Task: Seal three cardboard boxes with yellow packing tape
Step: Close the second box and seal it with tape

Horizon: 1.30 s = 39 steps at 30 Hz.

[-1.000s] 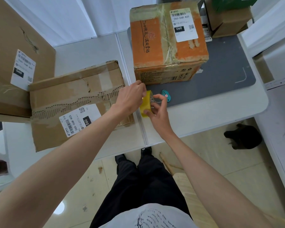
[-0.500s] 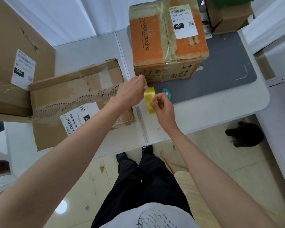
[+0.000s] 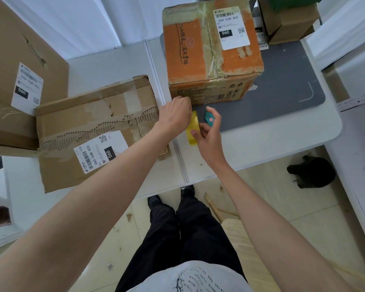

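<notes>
A roll of yellow packing tape (image 3: 193, 129) stands on edge between my hands above the white table's front. My left hand (image 3: 175, 119) grips its top left side with curled fingers. My right hand (image 3: 209, 133) holds its right side, thumb on the roll. An orange box (image 3: 211, 53) with a white label and old tape sits just behind on a grey mat. A flat brown box (image 3: 93, 127) with a torn top lies to the left. A large brown box (image 3: 15, 60) stands at the far left.
A small teal cutter (image 3: 209, 118) lies on the grey mat (image 3: 282, 91) just behind my right hand. More cartons (image 3: 291, 20) stand at the back right. A white table (image 3: 261, 140) edge runs in front; a dark object (image 3: 312, 174) lies on the floor at right.
Both hands have stayed on the tape roll and turned it a little. My right hand's fingers now reach up beside the teal cutter. The boxes have not moved.
</notes>
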### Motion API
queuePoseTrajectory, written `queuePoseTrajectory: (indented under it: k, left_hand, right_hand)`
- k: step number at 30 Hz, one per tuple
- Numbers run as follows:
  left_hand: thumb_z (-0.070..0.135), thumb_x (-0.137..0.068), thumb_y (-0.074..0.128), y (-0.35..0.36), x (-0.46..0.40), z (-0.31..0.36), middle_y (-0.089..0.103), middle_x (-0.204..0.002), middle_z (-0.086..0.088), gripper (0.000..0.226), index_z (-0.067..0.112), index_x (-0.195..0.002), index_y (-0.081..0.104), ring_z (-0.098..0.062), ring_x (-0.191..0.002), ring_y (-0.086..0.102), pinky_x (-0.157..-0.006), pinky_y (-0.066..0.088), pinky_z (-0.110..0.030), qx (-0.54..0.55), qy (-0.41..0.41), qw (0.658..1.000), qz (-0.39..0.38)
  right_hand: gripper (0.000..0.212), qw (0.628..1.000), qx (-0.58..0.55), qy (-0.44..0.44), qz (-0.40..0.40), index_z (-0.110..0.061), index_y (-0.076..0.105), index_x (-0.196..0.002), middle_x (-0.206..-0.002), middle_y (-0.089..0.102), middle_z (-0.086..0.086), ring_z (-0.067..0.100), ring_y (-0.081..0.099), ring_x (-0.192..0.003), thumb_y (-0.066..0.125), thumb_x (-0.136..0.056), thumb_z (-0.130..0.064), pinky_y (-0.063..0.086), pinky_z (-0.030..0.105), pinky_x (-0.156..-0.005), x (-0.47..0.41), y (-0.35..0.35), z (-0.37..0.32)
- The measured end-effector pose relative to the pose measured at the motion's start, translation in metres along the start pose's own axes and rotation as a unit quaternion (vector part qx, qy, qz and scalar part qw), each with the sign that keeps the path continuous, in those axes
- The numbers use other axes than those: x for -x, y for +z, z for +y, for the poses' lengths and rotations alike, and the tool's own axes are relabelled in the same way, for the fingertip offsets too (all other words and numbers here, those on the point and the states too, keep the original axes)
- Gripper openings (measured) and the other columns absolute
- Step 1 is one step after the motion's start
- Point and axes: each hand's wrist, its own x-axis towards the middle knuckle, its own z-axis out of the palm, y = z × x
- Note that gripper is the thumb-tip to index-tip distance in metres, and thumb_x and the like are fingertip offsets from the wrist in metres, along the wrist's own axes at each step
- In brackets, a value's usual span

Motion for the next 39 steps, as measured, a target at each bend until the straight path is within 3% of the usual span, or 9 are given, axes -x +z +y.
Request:
queuePoseTrajectory:
  k: [5, 10, 15, 19, 23, 26, 30, 35, 39]
  left_hand:
    - [0.031, -0.093, 0.069, -0.006, 0.003, -0.014, 0.054, -0.126, -0.002, 0.045, 0.023, -0.131, 0.046, -0.025, -0.104, 0.059, -0.075, 0.045, -0.038, 0.091, -0.011, 0.995, 0.042]
    - [0.055, -0.078, 0.080, -0.042, 0.017, -0.027, 0.064, -0.107, 0.004, 0.054, 0.021, -0.113, 0.057, -0.016, -0.096, 0.063, -0.079, 0.055, -0.038, 0.292, -0.088, 0.951, 0.052]
    - [0.053, -0.080, 0.081, -0.067, 0.041, -0.034, 0.068, -0.092, 0.000, 0.051, 0.015, -0.108, 0.061, -0.009, -0.068, 0.064, -0.070, 0.059, -0.029, 0.418, -0.131, 0.899, 0.006]
    - [0.048, -0.082, 0.081, -0.083, 0.058, -0.053, 0.069, -0.096, -0.002, 0.044, 0.016, -0.103, 0.060, -0.005, -0.062, 0.061, -0.066, 0.055, -0.021, 0.490, -0.161, 0.857, -0.006]
    - [0.044, -0.082, 0.082, -0.094, 0.070, -0.071, 0.067, -0.102, -0.001, 0.040, 0.018, -0.101, 0.058, -0.007, -0.063, 0.059, -0.070, 0.056, -0.025, 0.544, -0.188, 0.818, 0.007]
    - [0.042, -0.083, 0.081, -0.094, 0.077, -0.077, 0.064, -0.104, -0.003, 0.043, 0.016, -0.108, 0.059, -0.009, -0.064, 0.060, -0.071, 0.058, -0.025, 0.579, -0.214, 0.787, 0.005]
    - [0.040, -0.086, 0.079, -0.094, 0.082, -0.080, 0.061, -0.098, 0.000, 0.038, 0.014, -0.108, 0.061, -0.008, -0.061, 0.059, -0.060, 0.053, -0.023, 0.611, -0.230, 0.758, 0.009]
    - [0.037, -0.083, 0.082, -0.092, 0.085, -0.087, 0.057, -0.092, -0.002, 0.037, 0.012, -0.104, 0.064, -0.009, -0.059, 0.058, -0.065, 0.055, -0.023, 0.659, -0.246, 0.710, 0.006]
    - [0.028, -0.081, 0.085, -0.094, 0.091, -0.092, 0.058, -0.088, -0.003, 0.032, 0.010, -0.099, 0.065, -0.011, -0.061, 0.056, -0.061, 0.053, -0.021, 0.717, -0.256, 0.648, -0.005]
  right_hand:
    - [0.061, 1.000, 0.014, 0.017, -0.007, -0.014, 0.032, -0.143, -0.094, 0.069, 0.003, 0.018, 0.066, -0.084, 0.065, -0.094, 0.003, 0.053, 0.025, -0.080, 0.003, -0.005, 0.002]
    - [0.052, 0.991, 0.132, -0.012, -0.007, -0.022, 0.040, -0.128, -0.103, 0.067, -0.006, -0.005, 0.064, -0.092, 0.066, -0.090, 0.001, 0.047, 0.011, -0.079, 0.002, 0.000, 0.006]
    - [0.044, 0.943, 0.322, -0.077, -0.020, -0.016, 0.048, -0.120, -0.110, 0.065, 0.005, 0.022, 0.063, -0.100, 0.072, -0.087, -0.001, 0.054, 0.037, -0.077, -0.021, 0.013, 0.016]
    - [0.044, 0.904, 0.421, -0.058, -0.053, -0.012, 0.053, -0.117, -0.112, 0.064, 0.012, 0.028, 0.059, -0.102, 0.078, -0.082, -0.002, 0.055, 0.046, -0.082, -0.031, 0.020, 0.022]
    - [0.024, 0.972, 0.217, -0.074, 0.055, -0.013, 0.059, -0.106, -0.102, 0.060, 0.006, 0.017, 0.057, -0.090, 0.070, -0.086, -0.004, 0.054, 0.031, -0.079, -0.023, 0.043, -0.015]
    - [0.013, 0.995, 0.055, -0.079, 0.004, -0.012, 0.062, -0.104, -0.098, 0.063, 0.007, 0.014, 0.060, -0.086, 0.068, -0.092, -0.012, 0.050, 0.020, -0.076, -0.007, 0.066, -0.066]
    - [0.031, 0.990, 0.041, -0.082, -0.106, -0.015, 0.060, -0.107, -0.104, 0.063, 0.004, 0.013, 0.061, -0.089, 0.080, -0.086, -0.027, 0.054, 0.029, -0.079, 0.006, 0.093, -0.093]
    - [0.016, 0.997, -0.009, -0.041, -0.069, -0.012, 0.065, -0.098, -0.099, 0.065, 0.009, 0.005, 0.059, -0.083, 0.076, -0.091, -0.021, 0.053, 0.027, -0.080, 0.005, 0.103, -0.100]
    - [0.015, 0.998, -0.037, -0.001, -0.054, -0.007, 0.069, -0.098, -0.099, 0.070, 0.012, 0.014, 0.065, -0.089, 0.074, -0.092, -0.020, 0.056, 0.035, -0.087, 0.004, 0.108, -0.105]
